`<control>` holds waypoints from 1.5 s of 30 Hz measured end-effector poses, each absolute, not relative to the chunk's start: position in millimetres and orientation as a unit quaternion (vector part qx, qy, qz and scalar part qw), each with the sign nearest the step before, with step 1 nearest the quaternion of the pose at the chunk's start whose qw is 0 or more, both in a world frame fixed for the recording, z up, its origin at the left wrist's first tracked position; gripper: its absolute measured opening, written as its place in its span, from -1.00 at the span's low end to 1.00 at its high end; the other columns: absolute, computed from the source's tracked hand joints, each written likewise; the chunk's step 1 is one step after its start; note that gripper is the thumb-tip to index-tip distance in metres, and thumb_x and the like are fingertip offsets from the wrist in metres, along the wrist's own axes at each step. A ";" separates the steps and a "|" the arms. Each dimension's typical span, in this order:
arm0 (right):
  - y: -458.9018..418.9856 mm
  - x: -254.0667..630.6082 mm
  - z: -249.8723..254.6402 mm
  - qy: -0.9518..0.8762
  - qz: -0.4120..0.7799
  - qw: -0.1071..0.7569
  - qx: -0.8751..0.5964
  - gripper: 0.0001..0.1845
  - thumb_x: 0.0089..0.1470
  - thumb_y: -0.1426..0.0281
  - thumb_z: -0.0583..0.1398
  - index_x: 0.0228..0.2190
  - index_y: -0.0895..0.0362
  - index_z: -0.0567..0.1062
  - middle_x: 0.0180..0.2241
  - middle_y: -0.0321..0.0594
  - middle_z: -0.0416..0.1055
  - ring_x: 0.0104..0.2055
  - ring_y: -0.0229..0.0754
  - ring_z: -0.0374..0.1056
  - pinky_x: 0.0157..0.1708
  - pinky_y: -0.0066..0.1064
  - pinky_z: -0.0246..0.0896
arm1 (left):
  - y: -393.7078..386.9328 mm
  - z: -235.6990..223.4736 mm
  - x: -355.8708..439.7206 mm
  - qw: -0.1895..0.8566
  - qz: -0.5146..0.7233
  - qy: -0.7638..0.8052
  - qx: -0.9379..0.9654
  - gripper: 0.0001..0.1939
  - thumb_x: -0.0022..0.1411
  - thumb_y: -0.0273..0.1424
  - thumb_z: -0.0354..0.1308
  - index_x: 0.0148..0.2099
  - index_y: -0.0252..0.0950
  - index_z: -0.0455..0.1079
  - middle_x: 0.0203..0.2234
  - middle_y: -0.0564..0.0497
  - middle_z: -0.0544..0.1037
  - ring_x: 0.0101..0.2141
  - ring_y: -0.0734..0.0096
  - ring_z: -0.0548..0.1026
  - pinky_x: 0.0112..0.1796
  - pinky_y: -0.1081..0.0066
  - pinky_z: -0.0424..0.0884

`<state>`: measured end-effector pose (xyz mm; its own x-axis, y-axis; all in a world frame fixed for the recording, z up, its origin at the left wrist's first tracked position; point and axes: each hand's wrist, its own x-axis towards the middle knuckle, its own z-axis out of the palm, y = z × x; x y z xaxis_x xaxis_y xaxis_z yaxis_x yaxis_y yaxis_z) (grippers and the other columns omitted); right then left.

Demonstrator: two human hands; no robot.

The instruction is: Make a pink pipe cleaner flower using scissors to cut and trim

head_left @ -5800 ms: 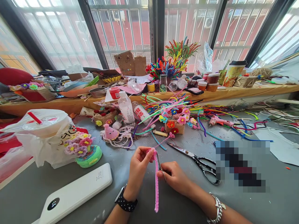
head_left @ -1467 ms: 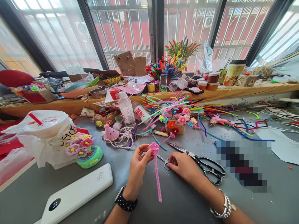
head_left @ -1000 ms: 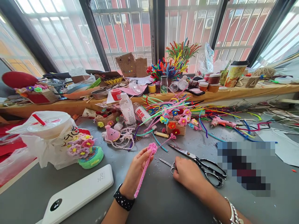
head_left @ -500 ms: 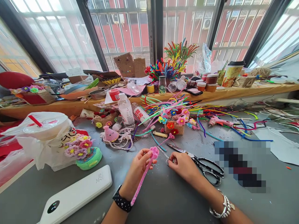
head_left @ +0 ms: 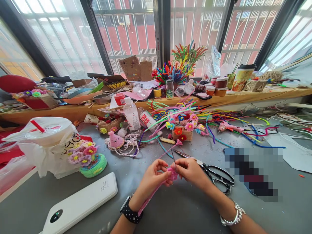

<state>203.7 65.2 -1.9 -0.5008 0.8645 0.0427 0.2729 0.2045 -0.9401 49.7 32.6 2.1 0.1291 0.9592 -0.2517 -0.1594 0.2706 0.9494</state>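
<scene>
Between finger and thumb, my left hand (head_left: 156, 175) pinches a pink pipe-cleaner flower (head_left: 173, 174), whose fuzzy stem trails down along the wrist. My right hand (head_left: 186, 168) is closed on a slim pointed metal tool (head_left: 173, 154), its tip upward; the exact kind is hard to make out. Its fingers meet the flower's right edge, close against the left fingertips, which partly cover the flower. Black-handled scissors (head_left: 216, 177) lie just beyond and to the right of my right hand. A flower-filled woven basket (head_left: 186, 134) stands behind both hands.
A white power bank (head_left: 80, 203) lies at left, near a green pot of pipe-cleaner flowers (head_left: 94, 165) and a bagged drink cup (head_left: 48, 133). Behind are bead strings (head_left: 133, 143), bottles and loose pipe cleaners (head_left: 170, 113). A pink glue gun (head_left: 230, 127) lies at right.
My left hand has moved right and slightly down with the flower. My right hand has turned the metal tool upright and come together with the left at the flower.
</scene>
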 end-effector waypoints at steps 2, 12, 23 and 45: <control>65.5 203.7 -2.0 -0.716 0.486 0.308 -0.395 -0.71 -0.04 0.26 0.07 -0.64 0.19 0.35 -0.72 -0.41 0.17 -0.68 -0.40 0.04 -0.67 -0.57 -0.08 | 33.5 2.7 47.6 0.635 0.447 0.484 0.402 -0.69 -0.19 -0.34 0.28 -0.41 -0.31 0.23 -0.62 0.14 0.42 -0.66 0.49 0.45 -0.62 0.51 0.36; 69.0 202.3 -9.0 -0.585 0.568 0.404 -0.414 -0.64 -0.06 0.12 0.08 -0.60 0.17 0.26 -0.73 -0.43 0.18 -0.77 -0.43 0.03 -0.75 -0.57 -0.09 | 30.2 9.1 44.9 0.663 0.467 0.449 0.374 -0.78 -0.03 -0.39 0.19 -0.26 -0.33 0.38 -0.38 -0.06 0.52 -0.44 0.40 0.50 -0.44 0.48 0.41; 62.2 193.8 -12.1 -0.614 0.569 0.389 -0.385 -0.55 -0.10 0.02 0.07 -0.58 0.18 0.27 -0.69 -0.37 0.24 -0.72 -0.40 0.13 -0.69 -0.56 0.04 | 33.9 2.5 45.8 0.550 0.477 0.499 0.470 -0.81 -0.01 -0.33 0.15 -0.34 -0.35 0.42 -0.43 -0.02 0.50 -0.39 0.38 0.43 -0.39 0.45 0.38; 56.3 194.3 -10.2 -0.799 0.450 0.185 -0.354 -0.47 -0.05 -0.03 -0.03 -0.67 0.18 0.21 -0.69 -0.39 0.09 -0.62 -0.38 0.02 -0.66 -0.55 -0.15 | 34.2 3.8 44.1 0.488 0.587 0.489 0.422 -0.76 -0.04 -0.35 0.17 -0.26 -0.29 0.36 -0.47 0.05 0.45 -0.44 0.46 0.37 -0.47 0.50 0.37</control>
<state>194.3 56.3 -10.2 -0.6806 0.7322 -0.0241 0.3997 0.3435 -0.8499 44.1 34.2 3.8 -0.1671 0.9858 0.0181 -0.1613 -0.0454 0.9859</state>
